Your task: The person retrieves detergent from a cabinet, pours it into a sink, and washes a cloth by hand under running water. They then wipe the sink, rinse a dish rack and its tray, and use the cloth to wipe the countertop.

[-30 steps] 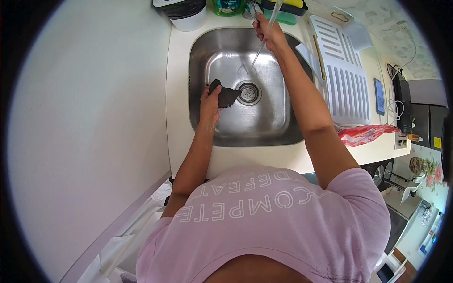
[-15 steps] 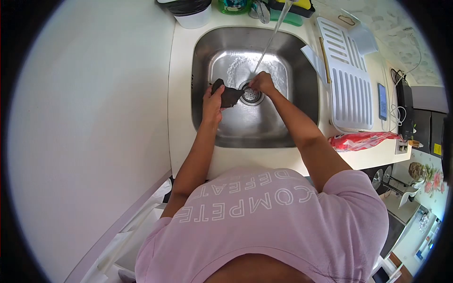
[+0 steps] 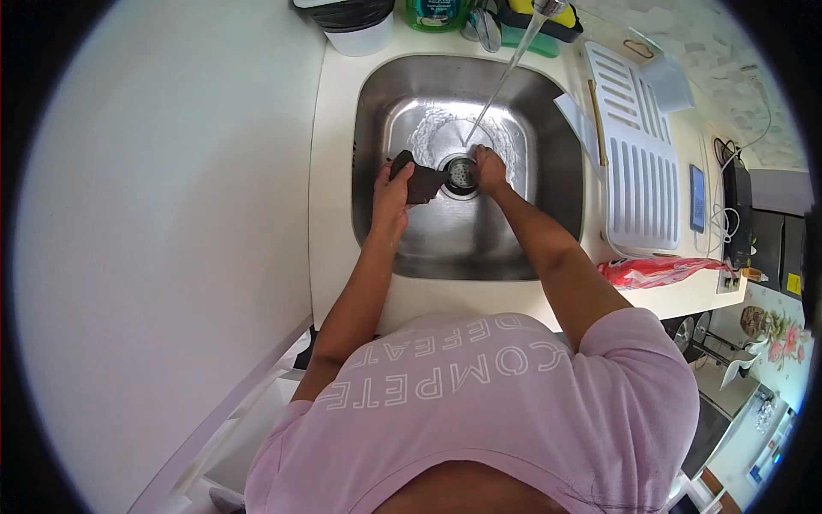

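Sink: rectangular stainless-steel basin with rounded corners (image 3: 479, 248), set in a cream counter (image 3: 338, 171); round metal drain strainer (image 3: 462, 176) near its centre.

Held: limp, dark brown-black piece of material (image 3: 424, 182), over the basin, its pointed end at the drain's left edge. Left hand (image 3: 391, 195): fingers clamped on this piece.

Right hand (image 3: 488, 170): fingers curled, low at the drain's right edge and covering part of it; whether they grip anything cannot be told.

In the way: clear slanting stream of water (image 3: 509, 73) from a chrome tap (image 3: 549, 7), meeting the basin just beyond the right fingertips.

Beyond the basin, left to right: white bin with black liner (image 3: 361, 38); green bottle with printed label (image 3: 435, 13); grey shiny object (image 3: 489, 32), unidentified; flat green item (image 3: 535, 43); yellow sponge (image 3: 565, 17) in a black holder (image 3: 561, 32).

Right of the basin: white slatted plastic rack (image 3: 644, 199); thin brown stick (image 3: 598, 124) along its edge; blue-screened phone (image 3: 698, 199); crumpled red-and-white plastic packet (image 3: 659, 272), near the rack's lower end.
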Available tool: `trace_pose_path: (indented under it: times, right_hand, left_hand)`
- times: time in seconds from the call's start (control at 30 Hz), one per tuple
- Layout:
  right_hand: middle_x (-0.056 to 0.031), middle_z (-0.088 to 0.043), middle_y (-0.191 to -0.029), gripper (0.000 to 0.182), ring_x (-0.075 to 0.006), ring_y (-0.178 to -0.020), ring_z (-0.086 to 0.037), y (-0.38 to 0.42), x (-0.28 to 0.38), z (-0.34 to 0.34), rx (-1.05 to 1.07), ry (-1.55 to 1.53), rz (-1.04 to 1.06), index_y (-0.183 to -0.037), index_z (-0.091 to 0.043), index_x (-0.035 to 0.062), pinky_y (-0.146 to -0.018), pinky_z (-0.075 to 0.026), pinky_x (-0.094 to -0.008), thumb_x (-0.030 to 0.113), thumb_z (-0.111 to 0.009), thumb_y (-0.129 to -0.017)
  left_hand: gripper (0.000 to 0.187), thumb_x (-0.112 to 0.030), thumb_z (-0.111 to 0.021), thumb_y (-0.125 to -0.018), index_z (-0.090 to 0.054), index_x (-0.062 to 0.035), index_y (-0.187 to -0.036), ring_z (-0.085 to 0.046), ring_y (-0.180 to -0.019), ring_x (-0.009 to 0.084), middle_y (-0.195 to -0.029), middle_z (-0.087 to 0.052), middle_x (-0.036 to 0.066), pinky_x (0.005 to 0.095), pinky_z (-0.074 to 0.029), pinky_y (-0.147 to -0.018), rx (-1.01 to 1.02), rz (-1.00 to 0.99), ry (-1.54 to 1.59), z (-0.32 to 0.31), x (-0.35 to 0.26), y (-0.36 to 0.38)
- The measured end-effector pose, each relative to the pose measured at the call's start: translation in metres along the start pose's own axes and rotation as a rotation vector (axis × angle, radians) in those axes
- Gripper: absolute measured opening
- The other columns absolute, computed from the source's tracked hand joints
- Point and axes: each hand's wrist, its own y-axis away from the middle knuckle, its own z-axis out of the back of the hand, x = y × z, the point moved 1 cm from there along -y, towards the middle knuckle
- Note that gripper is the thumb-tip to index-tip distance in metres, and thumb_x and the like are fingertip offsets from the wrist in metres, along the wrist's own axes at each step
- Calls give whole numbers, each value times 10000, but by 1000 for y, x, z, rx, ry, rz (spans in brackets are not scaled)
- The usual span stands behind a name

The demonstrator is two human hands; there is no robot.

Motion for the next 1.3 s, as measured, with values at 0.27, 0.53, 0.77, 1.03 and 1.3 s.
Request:
trace_pose_path:
  times: [0.27, 0.53, 0.77, 1.03, 1.3]
  right_hand:
    - [-156, -583, -796, 264, -241, -771, -619, -18, 2, 17, 245, -644, -330, -953, -483, 1, -508, -518, -351, 81, -620, -742]
    - [-87, -520, -930, 238, -176, -698, -577, -17, 9, 34, 64, -1151, -271, -1088, -443, 127, -409, -539, -296, 202, -533, -881]
    - [-74, -554, -810, 147, -157, -499, -556, -18, 12, 31, -70, -1020, -195, -1035, -508, 95, -352, -477, -265, 109, -429, -911]
    - [-69, -552, -1021, 451, -218, -903, -572, -10, 22, 38, 21, -1514, -301, -1174, -469, 70, -660, -559, -337, -101, -417, -761]
    - [-79, -554, -1051, 437, -162, -928, -549, 6, 3, 43, 199, -1678, -460, -1126, -424, 75, -749, -455, -296, 89, -659, -758]
  left_hand:
    - [432, -189, -637, -806, -454, -44, -1169, -625, -817, 197, -995, -592, 92, 341, -531, -625, -7, 13, -18, -2, -4, 3]
    - [429, -186, -644, -800, -458, -44, -1161, -623, -816, 194, -983, -591, 91, 339, -536, -630, 17, 20, -15, -1, -2, 2]
    - [360, -180, -628, -811, -485, -47, -1113, -625, -786, 187, -966, -592, 90, 324, -540, -589, 34, 1, 0, 0, 1, -1]
    - [373, -186, -629, -811, -478, -49, -1123, -622, -766, 174, -950, -590, 87, 307, -533, -559, 2, -9, -15, -2, -3, 4]
    - [412, -191, -649, -796, -471, -42, -1136, -618, -772, 173, -951, -588, 81, 307, -518, -561, 26, -5, -23, 0, -2, 1]
